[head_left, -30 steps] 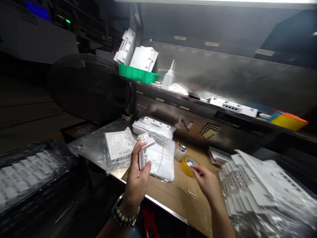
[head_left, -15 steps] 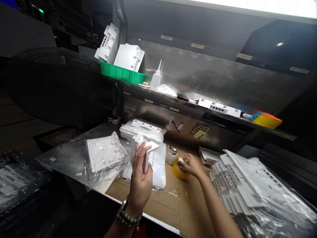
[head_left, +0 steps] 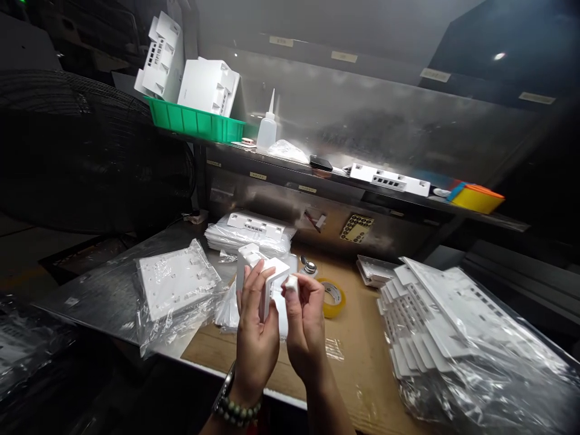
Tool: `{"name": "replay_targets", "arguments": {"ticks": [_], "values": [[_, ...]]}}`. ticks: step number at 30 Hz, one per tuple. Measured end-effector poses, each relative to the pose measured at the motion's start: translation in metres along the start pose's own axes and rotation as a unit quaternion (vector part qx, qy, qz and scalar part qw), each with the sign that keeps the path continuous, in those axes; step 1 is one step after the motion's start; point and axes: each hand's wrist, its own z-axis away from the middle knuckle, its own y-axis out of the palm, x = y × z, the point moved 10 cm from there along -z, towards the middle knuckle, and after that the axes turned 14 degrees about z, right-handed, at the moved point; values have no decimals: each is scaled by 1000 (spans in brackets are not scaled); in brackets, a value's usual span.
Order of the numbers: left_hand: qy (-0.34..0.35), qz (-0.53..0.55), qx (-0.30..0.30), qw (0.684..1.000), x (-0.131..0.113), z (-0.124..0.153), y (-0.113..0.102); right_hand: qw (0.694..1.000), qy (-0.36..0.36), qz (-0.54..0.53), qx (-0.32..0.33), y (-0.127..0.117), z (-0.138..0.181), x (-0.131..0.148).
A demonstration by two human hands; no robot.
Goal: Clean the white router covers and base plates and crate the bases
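My left hand is wrapped round a white plastic housing, held upright on edge above the bench. My right hand is close beside it, thumb and fingers pinching a small white wad; whether it is cloth or cotton I cannot tell. The wad is near the housing's right edge; contact is unclear. Behind my right hand lies a roll of yellow tape on cardboard. A small bottle with a metal lid, its lid tilted up, is partly hidden behind my fingers. Plastic bags lie beneath the housing.
Bagged white housing lies at left, and a bagged stack fills the right side. More housings sit at the back. The shelf above bears a green bin, a squeeze bottle and a yellow box.
My right hand has come left from the tape roll and lidded bottle to the housing, bringing the white wad. My left hand still grips the housing. The view has shifted slightly.
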Motion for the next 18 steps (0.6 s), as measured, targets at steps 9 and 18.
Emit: {"name": "replay_targets", "arguments": {"ticks": [9, 18], "values": [[40, -2, 9, 999, -3, 6, 5, 970, -144, 143, -134, -24, -3, 44], [49, 0, 18, 999, -4, 9, 10, 963, -153, 167, -144, -30, -1, 46]]}}
